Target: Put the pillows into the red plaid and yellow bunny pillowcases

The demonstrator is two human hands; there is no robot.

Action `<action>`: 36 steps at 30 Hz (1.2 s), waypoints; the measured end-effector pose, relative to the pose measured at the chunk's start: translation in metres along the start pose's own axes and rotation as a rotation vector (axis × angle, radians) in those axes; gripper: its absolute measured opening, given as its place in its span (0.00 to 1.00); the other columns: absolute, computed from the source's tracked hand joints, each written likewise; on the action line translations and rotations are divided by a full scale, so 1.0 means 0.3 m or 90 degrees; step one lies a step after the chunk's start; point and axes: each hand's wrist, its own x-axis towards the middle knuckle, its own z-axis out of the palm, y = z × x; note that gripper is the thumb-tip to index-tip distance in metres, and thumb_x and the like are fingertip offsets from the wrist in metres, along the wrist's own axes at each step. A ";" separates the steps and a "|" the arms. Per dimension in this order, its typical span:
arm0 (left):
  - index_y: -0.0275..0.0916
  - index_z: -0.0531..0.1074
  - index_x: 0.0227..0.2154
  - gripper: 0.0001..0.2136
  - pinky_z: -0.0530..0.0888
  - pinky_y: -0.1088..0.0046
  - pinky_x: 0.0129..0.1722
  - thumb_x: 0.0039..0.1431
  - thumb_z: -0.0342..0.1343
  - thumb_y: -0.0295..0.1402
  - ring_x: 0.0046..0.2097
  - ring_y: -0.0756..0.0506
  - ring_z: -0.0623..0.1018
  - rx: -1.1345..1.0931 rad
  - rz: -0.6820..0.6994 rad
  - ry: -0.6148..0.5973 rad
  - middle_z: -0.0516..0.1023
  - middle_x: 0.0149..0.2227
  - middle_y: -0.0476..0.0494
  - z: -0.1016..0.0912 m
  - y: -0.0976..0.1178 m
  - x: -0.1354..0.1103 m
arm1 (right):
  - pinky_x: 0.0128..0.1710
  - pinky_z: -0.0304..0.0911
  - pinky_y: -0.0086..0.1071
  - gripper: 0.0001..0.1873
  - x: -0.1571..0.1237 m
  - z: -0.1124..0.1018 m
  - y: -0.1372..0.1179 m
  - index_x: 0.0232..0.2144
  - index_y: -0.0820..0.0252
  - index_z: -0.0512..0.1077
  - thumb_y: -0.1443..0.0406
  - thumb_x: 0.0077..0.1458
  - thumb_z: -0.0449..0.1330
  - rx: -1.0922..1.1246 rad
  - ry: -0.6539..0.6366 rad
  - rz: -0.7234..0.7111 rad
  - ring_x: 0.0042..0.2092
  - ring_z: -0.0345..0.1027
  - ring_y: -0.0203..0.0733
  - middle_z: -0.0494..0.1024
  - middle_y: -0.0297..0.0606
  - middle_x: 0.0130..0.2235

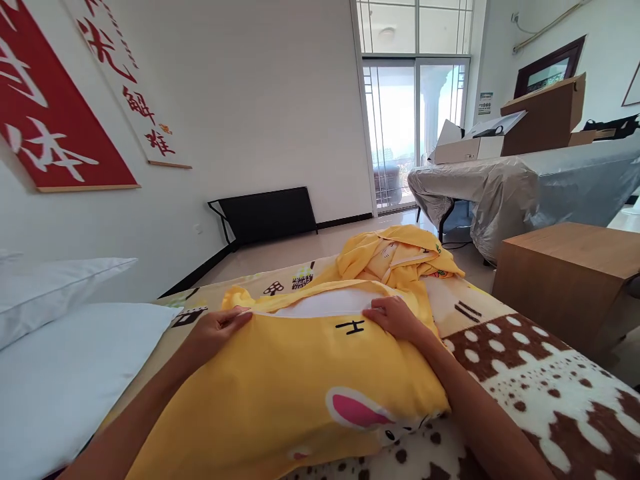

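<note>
A yellow pillowcase (pixel 300 387) with a pink-eared cartoon print lies across the bed in front of me, a white pillow (pixel 325 303) showing at its open far end. My left hand (pixel 217 330) pinches the left side of that open edge. My right hand (pixel 395 317) grips the right side of the same edge, fingers curled over the fabric. A second yellow pillowcase (pixel 395 257) lies crumpled further away on the bed.
Two bare white pillows (pixel 60 347) lie at my left. The bed has a brown-and-white spotted blanket (pixel 540 393). A wooden nightstand (pixel 565 280) stands at the right, a plastic-covered table (pixel 525 187) with cardboard boxes behind it, and a black frame (pixel 265 213) leans on the wall.
</note>
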 end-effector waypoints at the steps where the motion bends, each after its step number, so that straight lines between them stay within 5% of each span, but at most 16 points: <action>1: 0.38 0.63 0.19 0.20 0.58 0.76 0.19 0.53 0.46 0.50 0.21 0.51 0.61 -0.026 -0.006 0.021 0.61 0.18 0.52 0.002 0.032 -0.013 | 0.27 0.44 0.28 0.22 -0.006 0.004 -0.027 0.19 0.60 0.62 0.54 0.60 0.49 -0.031 0.014 -0.009 0.25 0.51 0.32 0.61 0.29 0.20; 3: 0.39 0.58 0.18 0.19 0.57 0.76 0.20 0.54 0.46 0.49 0.22 0.52 0.58 -0.051 0.033 0.053 0.56 0.18 0.53 -0.017 0.114 -0.038 | 0.27 0.42 0.29 0.22 -0.021 -0.025 -0.069 0.19 0.60 0.64 0.56 0.61 0.47 -0.106 0.014 -0.051 0.24 0.51 0.33 0.63 0.31 0.19; 6: 0.39 0.50 0.16 0.20 0.55 0.76 0.22 0.54 0.45 0.47 0.22 0.53 0.54 0.002 0.148 0.104 0.50 0.18 0.54 -0.109 0.211 -0.080 | 0.27 0.41 0.31 0.24 -0.043 -0.165 -0.087 0.19 0.59 0.63 0.55 0.62 0.43 -0.211 -0.012 -0.124 0.23 0.52 0.34 0.65 0.34 0.19; 11: 0.38 0.51 0.15 0.22 0.53 0.77 0.22 0.57 0.46 0.48 0.22 0.54 0.52 0.122 0.194 0.139 0.49 0.17 0.54 -0.239 0.241 -0.169 | 0.28 0.44 0.31 0.27 -0.067 -0.380 -0.089 0.19 0.59 0.61 0.54 0.63 0.36 -0.279 0.044 -0.160 0.23 0.53 0.34 0.65 0.36 0.19; 14: 0.39 0.51 0.14 0.22 0.54 0.75 0.23 0.59 0.42 0.45 0.21 0.54 0.53 0.141 0.236 0.166 0.49 0.16 0.54 -0.183 0.263 -0.209 | 0.28 0.43 0.31 0.28 -0.079 -0.345 -0.172 0.19 0.60 0.63 0.54 0.63 0.36 -0.300 0.027 -0.182 0.23 0.54 0.35 0.67 0.36 0.19; 19: 0.38 0.59 0.16 0.21 0.56 0.72 0.25 0.62 0.38 0.42 0.21 0.51 0.62 0.283 0.365 0.107 0.63 0.16 0.50 -0.099 0.282 -0.250 | 0.27 0.40 0.33 0.29 -0.072 -0.253 -0.301 0.23 0.60 0.70 0.53 0.64 0.39 -0.385 -0.029 -0.242 0.24 0.59 0.35 0.73 0.38 0.23; 23: 0.40 0.56 0.15 0.21 0.56 0.72 0.26 0.61 0.38 0.43 0.20 0.50 0.62 0.370 0.287 0.241 0.62 0.15 0.50 -0.233 0.199 -0.266 | 0.29 0.41 0.33 0.31 -0.017 -0.343 -0.260 0.27 0.61 0.73 0.54 0.65 0.36 -0.480 0.040 -0.168 0.27 0.62 0.39 0.75 0.41 0.25; 28: 0.41 0.60 0.17 0.18 0.56 0.71 0.26 0.58 0.37 0.42 0.22 0.47 0.65 0.468 0.248 0.199 0.68 0.18 0.48 -0.338 0.138 -0.269 | 0.29 0.43 0.32 0.35 0.013 -0.396 -0.233 0.27 0.60 0.75 0.50 0.64 0.35 -0.483 -0.104 -0.184 0.27 0.63 0.40 0.75 0.43 0.27; 32: 0.41 0.55 0.15 0.19 0.55 0.72 0.25 0.58 0.37 0.43 0.19 0.50 0.59 0.381 0.276 0.227 0.61 0.14 0.50 -0.257 0.177 -0.279 | 0.28 0.43 0.32 0.33 0.000 -0.289 -0.302 0.25 0.61 0.74 0.51 0.64 0.38 -0.377 -0.117 -0.147 0.25 0.60 0.37 0.75 0.42 0.26; 36: 0.39 0.48 0.14 0.20 0.50 0.71 0.23 0.58 0.39 0.43 0.18 0.51 0.56 0.362 0.346 0.167 0.57 0.13 0.50 -0.146 0.223 -0.294 | 0.27 0.42 0.32 0.32 0.002 -0.143 -0.401 0.23 0.60 0.73 0.52 0.65 0.38 -0.277 -0.056 -0.132 0.25 0.59 0.35 0.74 0.39 0.24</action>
